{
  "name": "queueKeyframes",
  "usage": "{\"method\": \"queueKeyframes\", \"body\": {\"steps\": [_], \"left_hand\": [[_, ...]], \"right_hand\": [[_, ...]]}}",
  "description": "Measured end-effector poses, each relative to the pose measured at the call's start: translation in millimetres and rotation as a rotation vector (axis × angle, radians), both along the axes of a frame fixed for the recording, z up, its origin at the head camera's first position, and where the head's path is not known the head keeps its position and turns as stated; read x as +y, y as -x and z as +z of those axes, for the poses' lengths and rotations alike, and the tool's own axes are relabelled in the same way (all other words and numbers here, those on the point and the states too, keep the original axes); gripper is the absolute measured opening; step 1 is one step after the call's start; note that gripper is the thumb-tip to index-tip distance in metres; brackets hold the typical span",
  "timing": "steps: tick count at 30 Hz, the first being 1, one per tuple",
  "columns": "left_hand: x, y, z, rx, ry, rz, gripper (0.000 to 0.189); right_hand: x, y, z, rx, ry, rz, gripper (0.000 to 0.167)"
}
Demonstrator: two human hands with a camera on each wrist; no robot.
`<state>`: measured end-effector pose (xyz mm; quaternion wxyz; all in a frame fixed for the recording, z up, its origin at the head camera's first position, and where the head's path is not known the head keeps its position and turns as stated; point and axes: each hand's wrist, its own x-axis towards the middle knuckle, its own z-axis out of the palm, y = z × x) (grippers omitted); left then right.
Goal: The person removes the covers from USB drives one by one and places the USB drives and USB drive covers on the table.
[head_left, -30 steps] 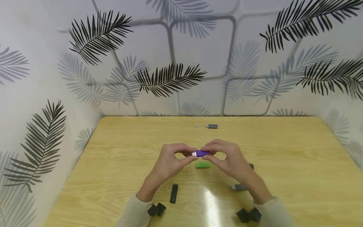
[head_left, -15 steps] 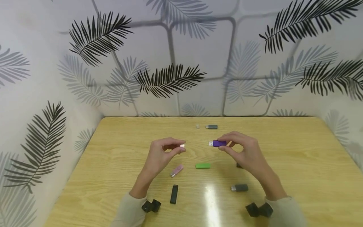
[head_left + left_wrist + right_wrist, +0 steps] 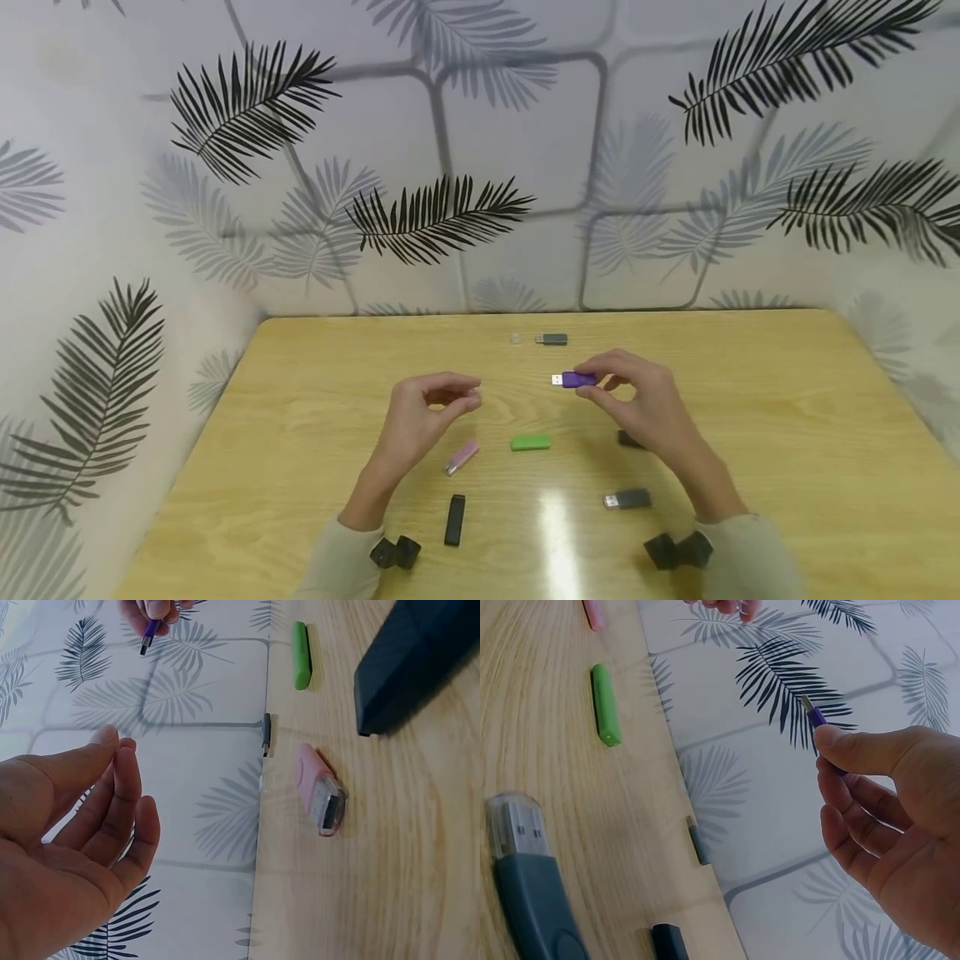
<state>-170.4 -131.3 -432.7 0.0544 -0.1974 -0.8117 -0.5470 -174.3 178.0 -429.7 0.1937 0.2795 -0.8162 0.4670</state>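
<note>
In the head view my right hand [image 3: 647, 404] pinches the body of a purple USB stick [image 3: 576, 380] above the table. Its bare metal plug points left. My left hand [image 3: 414, 421] is raised to the left, its thumb and fingertips pinching a small clear cap [image 3: 745, 610], which shows faintly in the right wrist view. The left wrist view hides the cap behind the fingertips. Below and between the hands lies a green USB stick [image 3: 531, 443]. Nearest my left hand on the table is a pink USB stick [image 3: 462, 457] with a clear cap over its plug.
A black stick [image 3: 454, 520] lies at the front left, a grey USB stick [image 3: 627, 499] at the front right. My right hand partly covers another dark stick [image 3: 630, 439]. Near the wall are a grey USB stick [image 3: 552, 339] and a small clear cap [image 3: 515, 338].
The hands have come apart from the purple stick: the left went left with the clear cap, the right moved right with the stick. The plug is uncovered. The head view has shifted slightly.
</note>
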Motion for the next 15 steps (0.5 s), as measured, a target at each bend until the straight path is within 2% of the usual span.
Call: {"method": "queueKeyframes", "body": {"steps": [6,11,15], "left_hand": [[-2.1,0.6,-5.0,-0.027,0.000,0.037,0.017],[2.4,5.5,-14.7,-0.068,0.018,-0.008,0.017],[4.1,4.4,-16.9,-0.102,0.016,-0.025,0.018]], "right_hand": [[-2.0,3.7,-7.3,-0.052,-0.007,0.003,0.025],[1.6,5.4,-12.1,-0.071,-0.041,-0.039,0.024],[2.6,6.0,-15.6,-0.112,-0.070,-0.059,0.023]]}}
